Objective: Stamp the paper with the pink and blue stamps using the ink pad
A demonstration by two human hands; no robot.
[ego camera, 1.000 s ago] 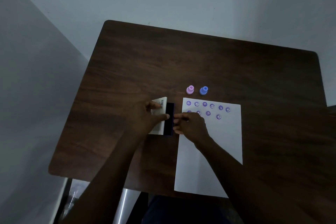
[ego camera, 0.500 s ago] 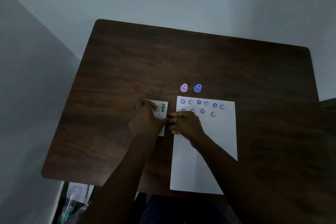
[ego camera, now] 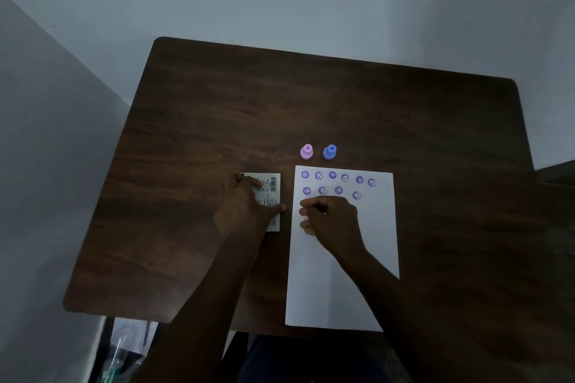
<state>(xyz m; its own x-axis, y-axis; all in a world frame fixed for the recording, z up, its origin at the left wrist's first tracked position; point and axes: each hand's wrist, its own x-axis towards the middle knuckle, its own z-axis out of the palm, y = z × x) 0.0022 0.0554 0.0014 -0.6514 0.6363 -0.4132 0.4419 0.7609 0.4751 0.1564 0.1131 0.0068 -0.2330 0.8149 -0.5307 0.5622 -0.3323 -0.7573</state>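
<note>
A pink stamp [ego camera: 306, 152] and a blue stamp [ego camera: 329, 152] stand upright side by side on the table, just beyond the white paper [ego camera: 342, 289]. The paper's top carries two rows of purple stamped faces. Left of the paper lies the ink pad [ego camera: 273, 186], closed, its white barcode label facing up. My left hand [ego camera: 242, 211] lies on the pad with fingers on top and thumb at its right edge. My right hand [ego camera: 333, 221] hovers over the paper's upper left, fingers curled, with nothing visible in it.
The dark wooden table [ego camera: 280, 102] stands against pale walls at the back and left. Below its near left edge lies a plastic bag [ego camera: 124, 348] on the floor. A darker surface [ego camera: 557, 171] adjoins the table on the right.
The ink pad's lid has gone from open, with the dark pad showing, to closed. My right hand has drawn away from the pad onto the paper. My left hand stays on the pad.
</note>
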